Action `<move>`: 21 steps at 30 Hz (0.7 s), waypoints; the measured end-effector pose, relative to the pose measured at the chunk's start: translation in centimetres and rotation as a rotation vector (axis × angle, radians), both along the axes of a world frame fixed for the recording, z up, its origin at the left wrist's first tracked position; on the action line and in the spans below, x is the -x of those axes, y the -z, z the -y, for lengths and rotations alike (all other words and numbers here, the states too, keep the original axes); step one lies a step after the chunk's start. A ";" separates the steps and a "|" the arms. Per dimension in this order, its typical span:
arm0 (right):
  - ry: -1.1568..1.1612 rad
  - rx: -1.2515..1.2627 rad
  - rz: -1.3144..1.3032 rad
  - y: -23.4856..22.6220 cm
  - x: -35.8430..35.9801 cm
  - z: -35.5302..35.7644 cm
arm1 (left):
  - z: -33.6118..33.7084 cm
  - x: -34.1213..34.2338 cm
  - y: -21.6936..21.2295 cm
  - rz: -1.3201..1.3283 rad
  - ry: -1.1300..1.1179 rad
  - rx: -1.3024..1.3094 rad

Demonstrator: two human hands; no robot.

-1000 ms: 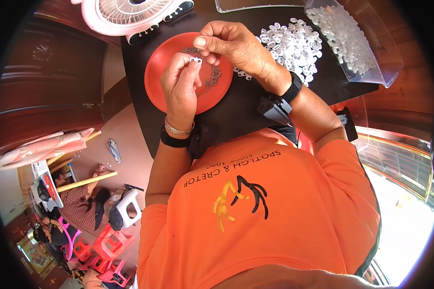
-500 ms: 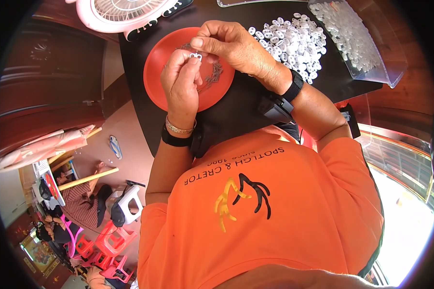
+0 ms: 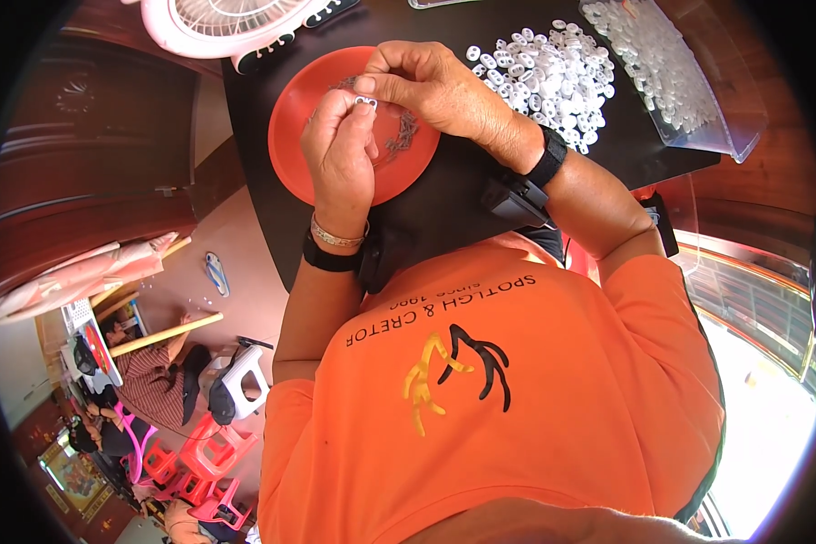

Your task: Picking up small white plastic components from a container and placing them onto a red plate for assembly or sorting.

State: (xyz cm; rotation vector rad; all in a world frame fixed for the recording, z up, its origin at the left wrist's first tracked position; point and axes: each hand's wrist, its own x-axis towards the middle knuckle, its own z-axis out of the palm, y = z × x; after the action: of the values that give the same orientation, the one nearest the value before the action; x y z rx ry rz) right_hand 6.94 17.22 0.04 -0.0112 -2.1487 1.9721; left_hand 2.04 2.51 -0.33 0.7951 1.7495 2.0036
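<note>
Over a red bowl (image 3: 290, 150), my left hand (image 3: 340, 154) pinches a small white two-holed plastic piece (image 3: 365, 102) between thumb and forefinger. Right against the top of that piece, my right hand (image 3: 431, 91) is closed in a pinch. What its fingertips grip is too small and covered to make out. Inside the bowl lie many thin grey metal bits (image 3: 403, 136), partly hidden behind my hands. To the right, a loose heap of white two-holed pieces (image 3: 553, 82) is spread on the black table (image 3: 467, 195).
A clear plastic box (image 3: 666, 77) full of whitish pieces stands at the far right. A pink fan (image 3: 231, 23) sits at the far left. Off to the lower left are a person in a striped shirt (image 3: 154, 385), a white stool (image 3: 245, 381) and red stools (image 3: 213, 453).
My right thumb and fingertips have come down slightly and now press closer to the white piece. My left hand has barely moved and keeps its pinch.
</note>
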 end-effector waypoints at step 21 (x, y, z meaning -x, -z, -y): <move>-0.074 0.005 -0.077 0.1 0.2 -1.3 | 0.2 0.4 -0.6 0.084 -0.006 0.002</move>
State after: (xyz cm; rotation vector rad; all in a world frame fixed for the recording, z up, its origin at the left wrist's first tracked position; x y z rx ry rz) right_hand 6.69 18.53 -0.01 0.1433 -2.1242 1.9834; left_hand 1.59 2.29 0.25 0.6953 1.7082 2.0083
